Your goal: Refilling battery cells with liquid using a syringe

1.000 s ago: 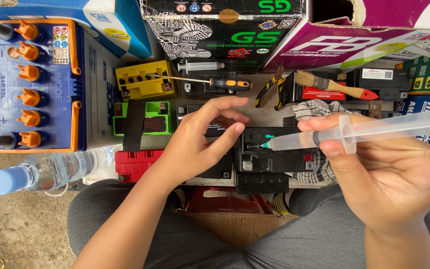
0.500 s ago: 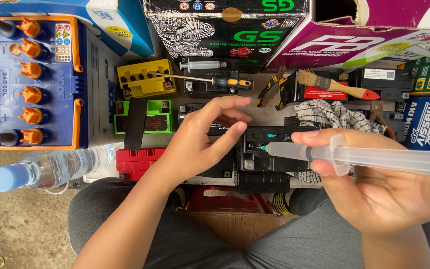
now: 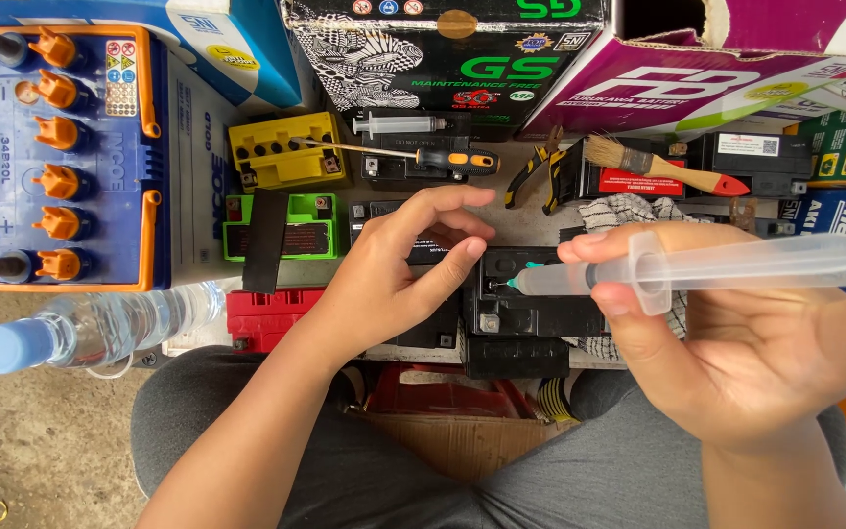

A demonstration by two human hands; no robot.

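My right hand (image 3: 736, 353) grips a large clear syringe (image 3: 697, 266) with a green needle hub, its tip pointing left over a small black battery (image 3: 526, 299). My left hand (image 3: 399, 274) hovers just left of that battery with the fingers curled and apart, holding nothing, over another black battery (image 3: 433, 328). My grey trousers (image 3: 462, 470) fill the bottom of the view.
A blue battery with orange caps (image 3: 70, 157) lies at left beside a clear water bottle (image 3: 90, 333). Yellow (image 3: 281, 152), green (image 3: 291, 227) and red (image 3: 266, 318) batteries, a small syringe (image 3: 403, 124), a screwdriver (image 3: 443, 159), pliers (image 3: 536, 176), a brush (image 3: 653, 168), a checked cloth (image 3: 638, 211) and cardboard boxes (image 3: 462, 59) surround them.
The syringe has tilted back up toward level and its tip has shifted slightly left over the black battery. My left hand has stayed where it was.
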